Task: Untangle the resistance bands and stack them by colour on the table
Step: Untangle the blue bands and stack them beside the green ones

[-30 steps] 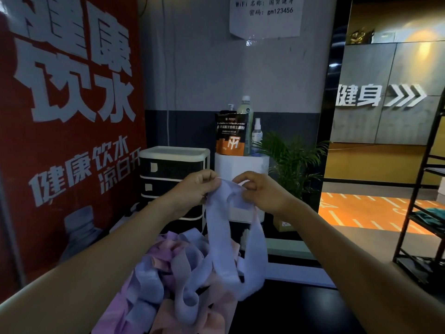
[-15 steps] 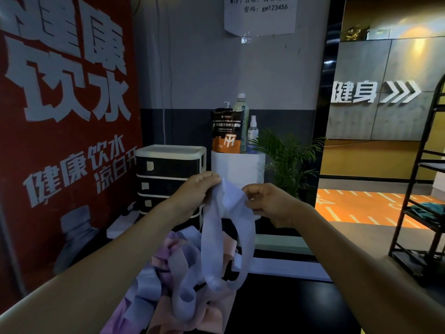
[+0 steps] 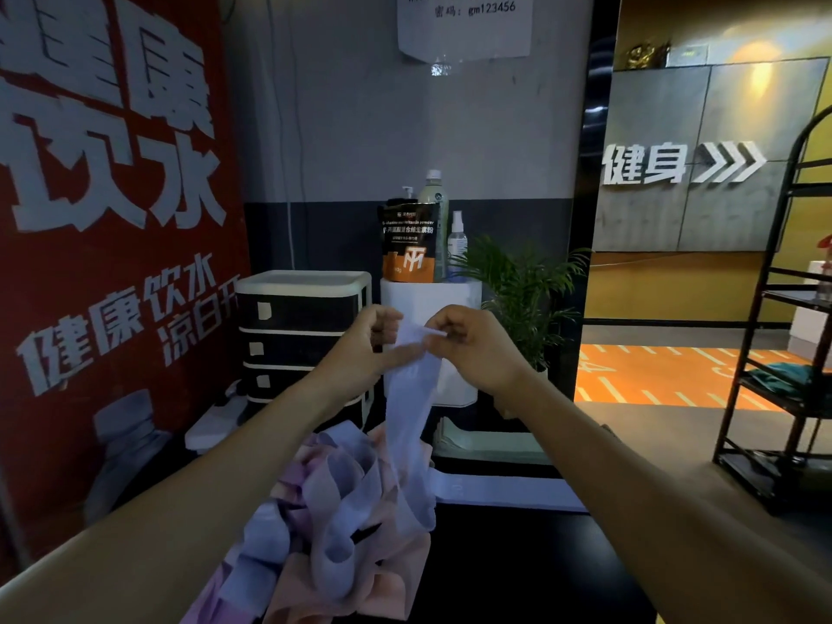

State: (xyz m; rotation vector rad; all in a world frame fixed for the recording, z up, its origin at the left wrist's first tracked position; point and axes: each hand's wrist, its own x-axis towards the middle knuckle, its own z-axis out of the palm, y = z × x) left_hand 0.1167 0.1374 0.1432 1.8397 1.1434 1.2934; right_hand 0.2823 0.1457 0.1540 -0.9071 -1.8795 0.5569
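Two bare hands are raised side by side at chest height, both pinching the top end of one pale lavender stretch-fabric resistance band (image 3: 412, 398). The left hand (image 3: 360, 349) has its fingers curled, thumb and fingertips closed on the band's upper left edge; the right hand (image 3: 472, 344) grips the upper right edge just beside it, its fingers bent round the fabric, so the two hands nearly touch. From this grip the lavender band hangs straight down as a narrow flattened loop, and its lower end meets the tangled heap of lavender, lilac and peach-pink fabric bands (image 3: 324, 533) lying on the near left part of the black table (image 3: 517, 569); whether it is caught in the heap or only rests against it cannot be told. A flat pale lavender strip (image 3: 504, 493) lies along the table's far edge, right of the heap. Behind the table stand a black-and-white plastic drawer unit (image 3: 301, 335), a white cylindrical stand (image 3: 427, 292) carrying an orange-and-black powder pouch (image 3: 409, 243), a tall bottle and a small spray bottle (image 3: 457, 240), and a green potted palm (image 3: 526, 290). At the left is a red poster with large white characters (image 3: 108, 195), and a dark metal shelf rack (image 3: 783, 353) stands at the right.
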